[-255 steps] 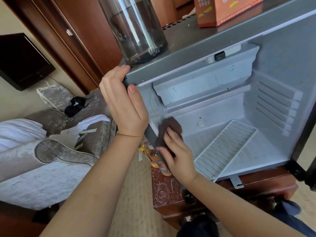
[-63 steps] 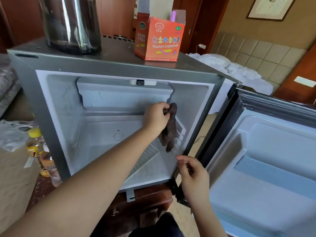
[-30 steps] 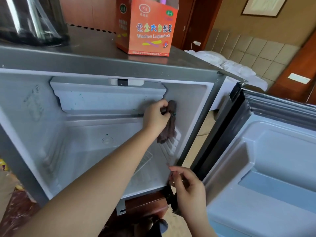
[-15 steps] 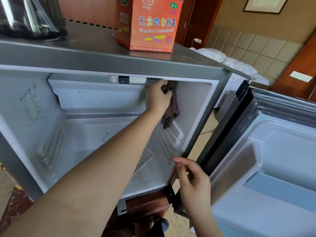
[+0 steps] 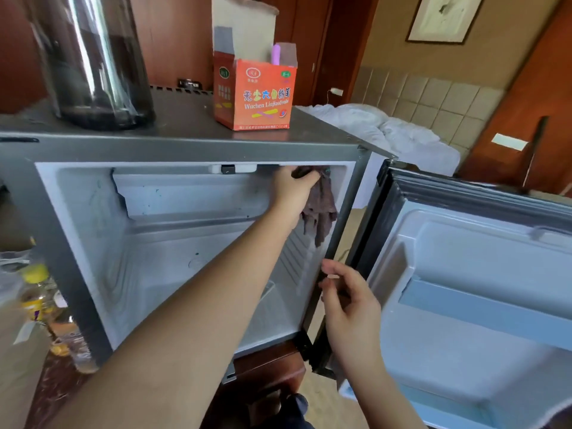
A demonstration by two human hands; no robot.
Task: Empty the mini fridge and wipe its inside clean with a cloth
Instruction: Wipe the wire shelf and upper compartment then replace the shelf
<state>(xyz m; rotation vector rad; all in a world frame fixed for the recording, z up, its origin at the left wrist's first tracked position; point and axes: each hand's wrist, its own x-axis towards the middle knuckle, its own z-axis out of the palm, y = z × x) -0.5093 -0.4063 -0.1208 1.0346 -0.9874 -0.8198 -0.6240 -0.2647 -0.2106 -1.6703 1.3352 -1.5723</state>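
Grips the brown cloth [image 5: 322, 209] in the left hand [image 5: 294, 190], fingers curled round its bunched top; presses it up into the top right corner of the mini fridge [image 5: 89, 230], right under the ceiling and just beside the freezer box [image 5: 192, 196]; lets the loose end hang straight down against the ribbed right wall. Holds the right hand [image 5: 349, 305] lower and outside, in front of the cabinet's right front edge, between the opening and the open door [image 5: 479, 289]; fingers loosely curled, round nothing that shows; cannot tell whether touching that edge.

Looks emptied already: nothing inside but a wire shelf [image 5: 266, 292] low on the floor, mostly hidden behind the left forearm; blurred bottles [image 5: 40, 295] outside to the left; an orange carton [image 5: 260, 94] and a dark glass vessel [image 5: 93, 57] on top.

Seems to be in the wiping step, at the right wall. Turns on one relation: right wall straight below the left hand, long axis of the hanging cloth vertical and in line with it; probably calls for a downward stroke along the ribs. Left hand far nearer, already on the surface, but reaching across the whole opening, forearm lying over floor and shelf; right hand nearer the lower front of that wall, yet without a cloth. Could snag the ragged cloth end on the ribs.
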